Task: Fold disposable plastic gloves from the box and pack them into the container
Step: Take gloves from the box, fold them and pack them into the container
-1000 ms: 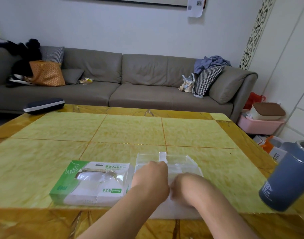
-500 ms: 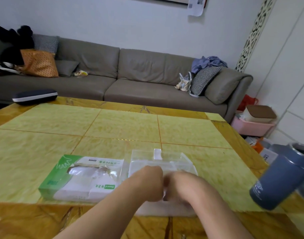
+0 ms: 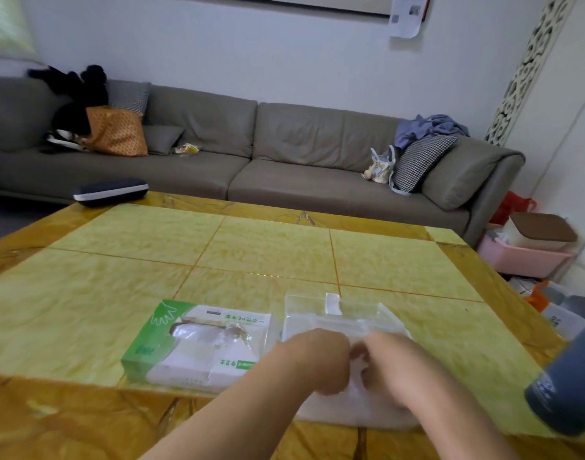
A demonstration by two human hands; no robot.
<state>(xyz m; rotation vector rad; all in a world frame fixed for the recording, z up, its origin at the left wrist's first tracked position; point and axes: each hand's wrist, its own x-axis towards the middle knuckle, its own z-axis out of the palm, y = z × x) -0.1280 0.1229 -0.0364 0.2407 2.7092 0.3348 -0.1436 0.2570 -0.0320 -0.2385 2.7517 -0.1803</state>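
A green and white glove box (image 3: pixel 198 343) lies flat on the yellow table (image 3: pixel 274 254), its torn top opening showing clear gloves inside. Right of it stands a clear plastic container (image 3: pixel 337 313) with its lid open toward the far side. My left hand (image 3: pixel 321 363) and my right hand (image 3: pixel 387 370) meet knuckle to knuckle over the container's near half, fingers curled, pinching a thin clear glove (image 3: pixel 355 390) between them. The glove is hard to see against the container, and the hands hide most of it.
A dark blue tumbler (image 3: pixel 570 383) stands at the table's right edge, close to my right forearm. A dark glasses case (image 3: pixel 111 191) lies at the far left corner. A grey sofa (image 3: pixel 284 154) runs behind the table. Pink bins and bags sit on the floor at right.
The view has shifted a little. My hands stay together over the container, working the glove with small movements; the box and container have not moved.
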